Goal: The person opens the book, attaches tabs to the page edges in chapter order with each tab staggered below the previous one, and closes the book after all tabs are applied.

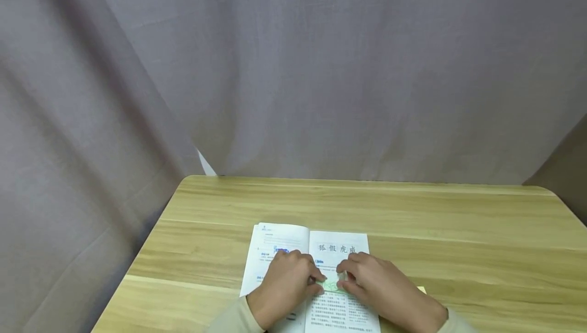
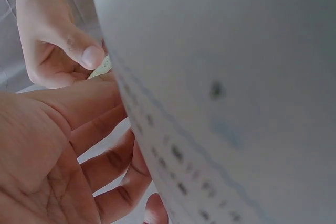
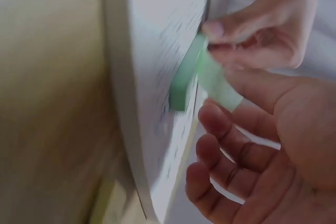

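Note:
A book point(image 1: 279, 236) lies spread on the wooden table, its right page showing a large printed title. Over that page both hands meet at a green paper slip point(image 1: 331, 286). My left hand point(image 1: 286, 282) pinches the slip's left end between thumb and fingers. At the right end, my right hand point(image 1: 378, 284) pinches it with thumb and index finger. Seen from the right wrist, the green paper slip point(image 3: 184, 77) has a darker part near the page and a paler part raised at the right fingers. Part of the left page is covered by the left hand.
Something small and yellow point(image 1: 421, 289) peeks out beyond the right wrist, mostly hidden by it. The wooden table point(image 1: 458, 221) extends around the book. Grey curtain point(image 1: 321, 78) hangs behind and at the left.

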Action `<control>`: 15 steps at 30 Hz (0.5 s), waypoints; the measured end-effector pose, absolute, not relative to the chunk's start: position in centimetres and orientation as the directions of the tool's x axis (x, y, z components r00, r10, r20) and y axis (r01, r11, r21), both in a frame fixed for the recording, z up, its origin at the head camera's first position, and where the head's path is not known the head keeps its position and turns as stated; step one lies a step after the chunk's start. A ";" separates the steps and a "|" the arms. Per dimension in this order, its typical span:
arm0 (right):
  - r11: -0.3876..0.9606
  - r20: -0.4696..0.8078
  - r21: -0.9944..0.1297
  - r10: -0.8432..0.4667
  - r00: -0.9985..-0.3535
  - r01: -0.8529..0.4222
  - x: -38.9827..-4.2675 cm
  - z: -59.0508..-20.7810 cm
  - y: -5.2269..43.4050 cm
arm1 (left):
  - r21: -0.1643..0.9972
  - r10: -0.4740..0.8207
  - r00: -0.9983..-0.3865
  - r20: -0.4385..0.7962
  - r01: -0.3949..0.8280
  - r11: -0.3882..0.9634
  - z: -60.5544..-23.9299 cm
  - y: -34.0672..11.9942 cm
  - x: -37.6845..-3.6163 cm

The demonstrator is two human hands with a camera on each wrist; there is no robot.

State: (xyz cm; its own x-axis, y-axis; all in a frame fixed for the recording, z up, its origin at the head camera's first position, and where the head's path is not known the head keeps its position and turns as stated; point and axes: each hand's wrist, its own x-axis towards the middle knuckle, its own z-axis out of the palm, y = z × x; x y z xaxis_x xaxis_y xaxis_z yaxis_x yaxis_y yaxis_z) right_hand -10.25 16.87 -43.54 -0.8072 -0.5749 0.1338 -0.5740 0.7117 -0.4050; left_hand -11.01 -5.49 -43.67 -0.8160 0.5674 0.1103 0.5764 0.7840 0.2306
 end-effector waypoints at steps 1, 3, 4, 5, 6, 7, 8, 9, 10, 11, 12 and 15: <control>0.705 0.127 -0.450 -0.557 -0.820 -0.548 -10.1 -43.5 16.8 | 0.227 0.568 -0.815 0.113 0.578 0.784 -43.7 -5.4 -11.0; 0.667 0.107 -0.554 -0.536 -0.837 -0.498 -9.9 -43.6 16.5 | 0.217 0.570 -0.814 0.115 0.580 0.785 -43.7 -5.4 -11.0; 0.645 0.097 -0.600 -0.529 -0.843 -0.473 -9.8 -43.6 16.3 | 0.213 0.570 -0.814 0.112 0.580 0.786 -43.7 -5.4 -11.0; 0.622 0.086 -0.644 -0.520 -0.850 -0.446 -9.8 -43.6 16.2 | 0.207 0.570 -0.815 0.109 0.579 0.789 -43.6 -5.4 -11.0; 0.602 0.074 -0.680 -0.514 -0.855 -0.420 -9.7 -43.6 16.1 | 0.202 0.569 -0.815 0.105 0.578 0.791 -43.6 -5.3 -11.1; 0.588 0.059 -0.706 -0.505 -0.861 -0.394 -9.7 -43.6 16.0 | 0.202 0.569 -0.817 0.099 0.576 0.792 -43.6 -5.3 -11.1; 0.582 0.044 -0.724 -0.497 -0.867 -0.370 -9.7 -43.7 15.9 | 0.199 0.568 -0.817 0.095 0.575 0.794 -43.6 -5.3 -11.1; 0.582 0.034 -0.732 -0.487 -0.873 -0.353 -9.7 -43.7 15.8 | 0.200 0.567 -0.819 0.090 0.573 0.795 -43.5 -5.3 -11.1; 0.587 0.023 -0.735 -0.479 -0.878 -0.339 -9.7 -43.8 15.8 | 0.202 0.566 -0.820 0.086 0.570 0.796 -43.5 -5.3 -11.1; 0.596 0.015 -0.732 -0.472 -0.882 -0.331 -9.7 -43.9 15.7 | 0.204 0.564 -0.822 0.083 0.568 0.797 -43.5 -5.3 -11.1; 0.605 0.013 -0.724 -0.468 -0.883 -0.331 -9.6 -44.0 15.7 | 0.208 0.564 -0.822 0.081 0.567 0.797 -43.5 -5.3 -11.1; 0.639 0.028 -0.680 -0.468 -0.883 -0.360 -9.5 -44.3 15.6 | 0.220 0.563 -0.823 0.075 0.564 0.796 -43.4 -5.3 -11.0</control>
State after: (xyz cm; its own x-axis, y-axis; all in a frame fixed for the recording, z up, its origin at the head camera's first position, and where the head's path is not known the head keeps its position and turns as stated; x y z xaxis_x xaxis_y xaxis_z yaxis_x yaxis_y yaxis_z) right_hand -9.50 15.56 -44.30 -0.8834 -0.4679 0.0279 -0.3597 0.6387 -0.6802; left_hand -11.04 -5.29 -43.45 -0.8230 0.5631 0.0746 0.5644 0.7956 0.2202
